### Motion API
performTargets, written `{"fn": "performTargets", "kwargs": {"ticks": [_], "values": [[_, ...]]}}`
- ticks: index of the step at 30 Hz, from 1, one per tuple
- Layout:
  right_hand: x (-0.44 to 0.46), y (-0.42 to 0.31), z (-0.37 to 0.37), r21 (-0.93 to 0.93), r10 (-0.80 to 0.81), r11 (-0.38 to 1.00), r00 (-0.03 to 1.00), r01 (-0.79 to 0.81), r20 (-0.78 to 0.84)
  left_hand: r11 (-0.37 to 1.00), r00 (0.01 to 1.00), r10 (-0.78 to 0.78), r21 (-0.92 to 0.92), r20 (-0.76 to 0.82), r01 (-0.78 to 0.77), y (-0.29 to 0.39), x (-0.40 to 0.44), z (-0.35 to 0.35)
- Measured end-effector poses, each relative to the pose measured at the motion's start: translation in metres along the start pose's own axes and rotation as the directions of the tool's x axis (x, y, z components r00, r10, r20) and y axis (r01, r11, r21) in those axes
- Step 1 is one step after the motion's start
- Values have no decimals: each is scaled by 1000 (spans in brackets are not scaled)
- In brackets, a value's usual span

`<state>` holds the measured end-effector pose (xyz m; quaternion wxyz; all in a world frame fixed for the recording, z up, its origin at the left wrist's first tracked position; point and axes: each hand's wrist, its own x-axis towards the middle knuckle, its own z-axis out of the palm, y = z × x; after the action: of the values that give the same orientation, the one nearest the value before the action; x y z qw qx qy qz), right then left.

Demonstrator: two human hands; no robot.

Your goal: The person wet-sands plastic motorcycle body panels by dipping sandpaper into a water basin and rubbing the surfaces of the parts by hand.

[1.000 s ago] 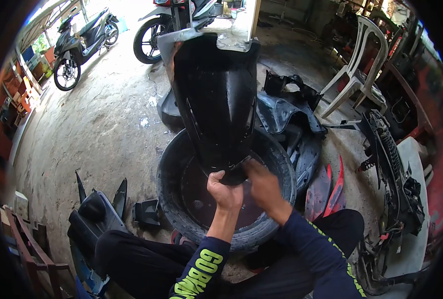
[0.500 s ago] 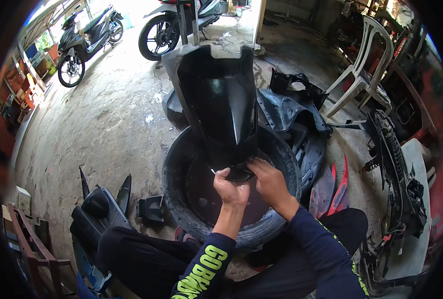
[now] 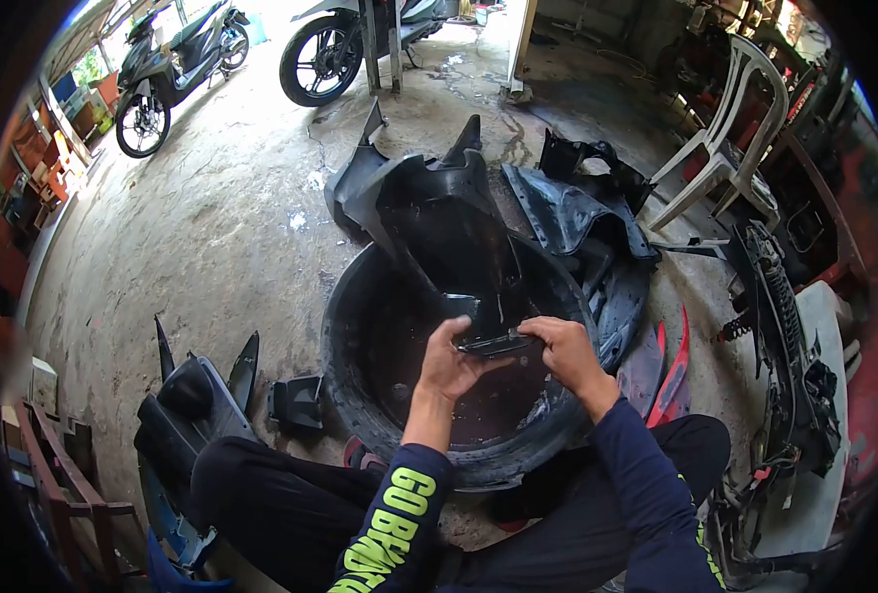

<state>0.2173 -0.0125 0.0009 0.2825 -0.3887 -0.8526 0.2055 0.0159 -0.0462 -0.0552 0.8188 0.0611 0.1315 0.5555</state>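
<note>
A large black plastic motorcycle body panel [image 3: 439, 212] leans over a round black tub [image 3: 348, 395] with dark liquid in it. Its far end, with two upright prongs, points away from me. My left hand [image 3: 447, 361] grips the narrow near end, thumb on top and fingers underneath. On the right side of that same end, my right hand [image 3: 565, 354] pinches the edge between thumb and fingers. Part of the panel's lower side is out of sight behind its own body.
More dark panels [image 3: 582, 212] lie beyond the tub to the right, near red pieces [image 3: 671, 381]. A white plastic chair [image 3: 730, 148] stands farther back. Black parts [image 3: 197, 405] rest on the concrete at left. Two motorbikes [image 3: 167, 84] [image 3: 325, 59] are parked behind.
The panel has tipped down and away from me, so its far end sits lower and shows a different side. Both hands have shifted with its near end, the right one moving slightly rightward.
</note>
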Motion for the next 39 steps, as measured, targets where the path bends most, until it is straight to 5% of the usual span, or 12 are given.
{"fn": "performTargets", "kwargs": {"ticks": [4,8,10,14,16,20,22,24,30,33,35,39], "values": [[0,-3,2,-18,-37,999,999,37,13,996,987,80,38,-142,-75,-5,9,0],[3,-30,-9,-15,49,999,997,-48,68,939,918,345,88,-196,-334,-14,12,5],[5,-45,-9,-119,-108,987,994,110,19,847,832,528,180,-170,-500,-17,11,16],[5,-69,0,-209,-222,953,975,219,10,823,844,534,263,-55,-504,-6,3,30],[7,-48,8,-192,-173,966,984,175,29,822,819,566,123,-87,-555,-10,3,42],[-3,-60,27,-283,-123,954,991,102,-55,748,770,629,353,-107,-562,-13,10,20],[-2,-57,26,-306,-165,941,986,146,-37,728,742,662,325,-105,-604,-17,12,27],[11,-31,14,-303,-48,953,989,3,-140,708,717,690,301,-101,-639,-18,9,34],[0,-48,21,-187,-192,963,981,194,26,725,747,655,375,-116,-577,-12,8,26],[5,-28,24,-239,-64,970,991,34,-119,712,730,682,264,-38,-651,-13,1,43],[-5,-56,31,-244,-150,961,986,127,-75,674,719,676,529,-160,-516,-8,2,39],[1,-36,27,-261,-87,963,994,68,-62,703,707,701,250,-90,-665,-20,5,49]]}}
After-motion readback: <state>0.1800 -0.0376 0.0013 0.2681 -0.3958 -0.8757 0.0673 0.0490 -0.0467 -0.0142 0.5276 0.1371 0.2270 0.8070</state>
